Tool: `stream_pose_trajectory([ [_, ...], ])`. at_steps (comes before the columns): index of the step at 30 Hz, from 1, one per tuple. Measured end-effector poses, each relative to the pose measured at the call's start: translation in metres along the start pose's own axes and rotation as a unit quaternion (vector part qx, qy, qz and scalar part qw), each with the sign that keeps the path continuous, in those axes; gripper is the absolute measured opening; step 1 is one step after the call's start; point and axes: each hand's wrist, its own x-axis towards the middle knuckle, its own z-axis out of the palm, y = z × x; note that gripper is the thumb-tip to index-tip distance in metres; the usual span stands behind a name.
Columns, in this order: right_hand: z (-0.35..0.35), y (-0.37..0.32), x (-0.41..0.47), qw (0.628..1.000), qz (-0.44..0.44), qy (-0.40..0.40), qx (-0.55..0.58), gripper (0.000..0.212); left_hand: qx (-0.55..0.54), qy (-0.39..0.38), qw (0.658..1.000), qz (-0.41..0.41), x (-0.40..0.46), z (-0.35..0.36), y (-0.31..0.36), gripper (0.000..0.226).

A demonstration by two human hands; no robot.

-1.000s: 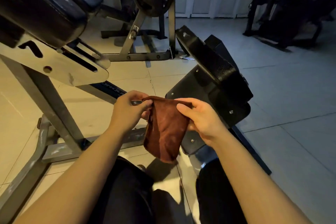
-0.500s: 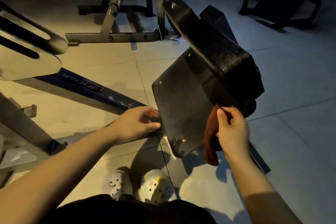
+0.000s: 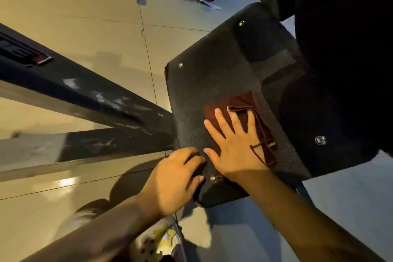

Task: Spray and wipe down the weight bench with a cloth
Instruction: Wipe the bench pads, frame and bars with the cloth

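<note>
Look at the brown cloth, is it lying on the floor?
No, the brown cloth is spread on the black textured panel of the bench, pressed flat under the right hand with straight fingers.

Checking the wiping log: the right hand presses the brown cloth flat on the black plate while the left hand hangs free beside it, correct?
Not quite. In the head view the left hand grips the black plate's lower corner. The rest stands: the right hand presses the brown cloth flat on it.

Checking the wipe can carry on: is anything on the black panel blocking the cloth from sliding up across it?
Nothing visible. The right hand presses the cloth flat on the panel; above it lies bare surface, only small flat rivets near the edges. The left hand grips the lower corner, below the cloth.
</note>
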Motion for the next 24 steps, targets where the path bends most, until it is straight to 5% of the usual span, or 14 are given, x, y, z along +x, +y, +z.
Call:
stream_pose_trajectory([
  [4, -0.016, 0.026, -0.005, 0.997, 0.044, 0.028, -0.061, 0.062, -0.012, 0.006, 1.000, -0.019, -0.001, 0.024, -0.002, 0.058],
  [8, -0.040, 0.076, -0.007, 0.985, 0.137, 0.059, -0.087, 0.065, -0.130, 0.010, 0.991, -0.041, -0.006, 0.039, -0.002, 0.093],
  [13, -0.037, 0.060, 0.023, 0.986, 0.134, 0.066, -0.069, 0.061, -0.156, 0.017, 0.987, -0.030, -0.010, 0.051, 0.000, 0.075],
  [20, -0.006, -0.033, 0.051, 0.986, -0.153, -0.003, -0.061, 0.055, -0.131, 0.007, 0.990, -0.056, -0.011, 0.058, 0.002, 0.074],
  [24, -0.015, 0.004, 0.056, 0.994, -0.082, 0.060, -0.039, 0.051, -0.151, -0.026, 0.987, -0.055, -0.011, 0.056, 0.001, 0.074],
])
